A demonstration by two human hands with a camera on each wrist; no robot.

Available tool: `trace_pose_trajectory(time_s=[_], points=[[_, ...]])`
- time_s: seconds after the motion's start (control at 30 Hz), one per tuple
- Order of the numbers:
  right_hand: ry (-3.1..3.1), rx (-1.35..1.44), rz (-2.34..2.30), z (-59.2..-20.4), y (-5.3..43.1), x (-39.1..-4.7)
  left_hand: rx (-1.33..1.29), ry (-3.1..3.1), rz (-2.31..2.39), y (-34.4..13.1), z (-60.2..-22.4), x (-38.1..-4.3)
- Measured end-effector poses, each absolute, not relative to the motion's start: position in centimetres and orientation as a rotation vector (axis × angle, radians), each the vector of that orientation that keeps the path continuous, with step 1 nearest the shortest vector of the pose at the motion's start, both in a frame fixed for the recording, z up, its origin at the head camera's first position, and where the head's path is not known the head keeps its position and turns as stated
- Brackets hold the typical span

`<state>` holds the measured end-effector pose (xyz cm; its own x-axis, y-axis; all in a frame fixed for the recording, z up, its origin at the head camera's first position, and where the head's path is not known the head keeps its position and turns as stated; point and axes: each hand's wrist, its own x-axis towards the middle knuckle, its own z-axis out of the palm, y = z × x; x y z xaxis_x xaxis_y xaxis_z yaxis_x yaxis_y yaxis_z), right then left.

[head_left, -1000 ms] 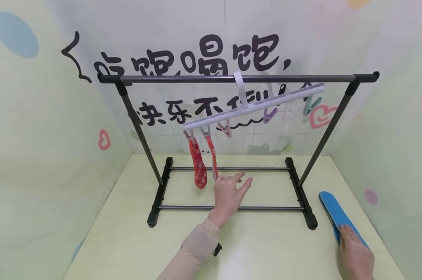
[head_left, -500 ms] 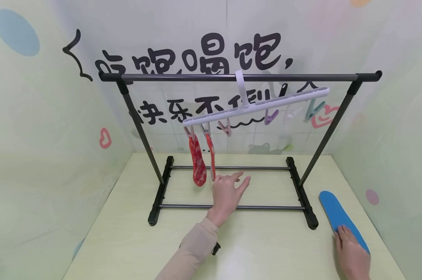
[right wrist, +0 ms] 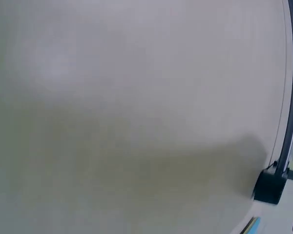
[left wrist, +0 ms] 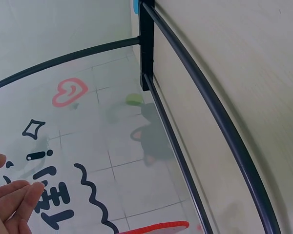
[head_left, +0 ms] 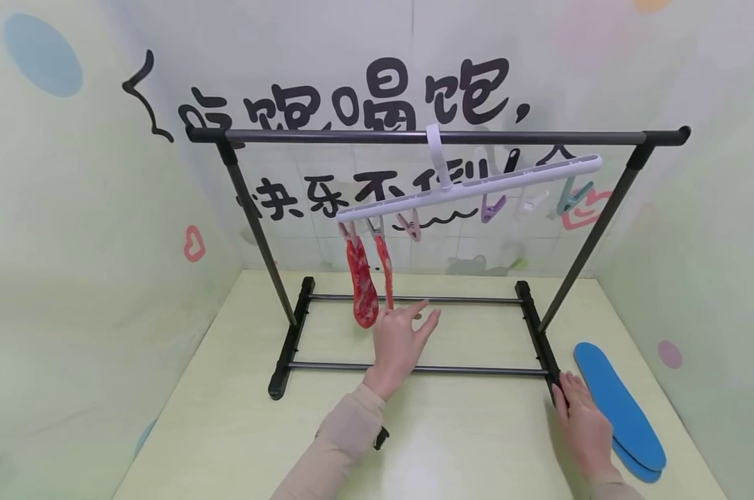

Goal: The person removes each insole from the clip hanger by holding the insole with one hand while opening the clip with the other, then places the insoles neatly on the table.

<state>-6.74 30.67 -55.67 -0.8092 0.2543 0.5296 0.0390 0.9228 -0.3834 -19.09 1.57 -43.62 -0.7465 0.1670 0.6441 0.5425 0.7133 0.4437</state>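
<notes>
In the head view my left hand (head_left: pixel 397 344) is raised in front of the rack, thumb and forefinger apart, at the lower end of a thin red insole (head_left: pixel 384 267). The hand hides that insole's tip. Beside it another red mottled insole (head_left: pixel 364 288) hangs; both are clipped under the left end of a tilted white clip hanger (head_left: pixel 464 191). The left wrist view shows a red insole edge (left wrist: pixel 156 227) apart from the fingertips. My right hand (head_left: pixel 583 423) reaches over the front end of the rack's right foot (head_left: pixel 536 333), fingers fairly straight, left of two stacked blue insoles (head_left: pixel 623 410).
The black drying rack (head_left: pixel 277 137) stands on the pale table (head_left: pixel 227 417), with lower crossbars (head_left: pixel 477 370) near its base. Unused clips (head_left: pixel 410 226) hang along the hanger, including a purple clip (head_left: pixel 492 208) and a teal clip (head_left: pixel 573 198). A printed wall stands behind.
My right hand has left the blue insoles, which now lie stacked on the table, and moved left to the rack's foot. My left hand has shifted only slightly.
</notes>
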Motion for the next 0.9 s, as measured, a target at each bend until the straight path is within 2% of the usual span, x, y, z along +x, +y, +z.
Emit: trace_pose_trajectory(time_s=[0.33,0.9], points=[[-2.419,-0.072,0.516,-55.2,28.1,-9.3,-0.511,-2.374,-0.878,0.3,-44.3,-19.3],[-2.470,0.079,0.567,-54.9,21.6,-14.5,-0.384,-2.324,-0.844,-5.0,-43.6,-21.4]])
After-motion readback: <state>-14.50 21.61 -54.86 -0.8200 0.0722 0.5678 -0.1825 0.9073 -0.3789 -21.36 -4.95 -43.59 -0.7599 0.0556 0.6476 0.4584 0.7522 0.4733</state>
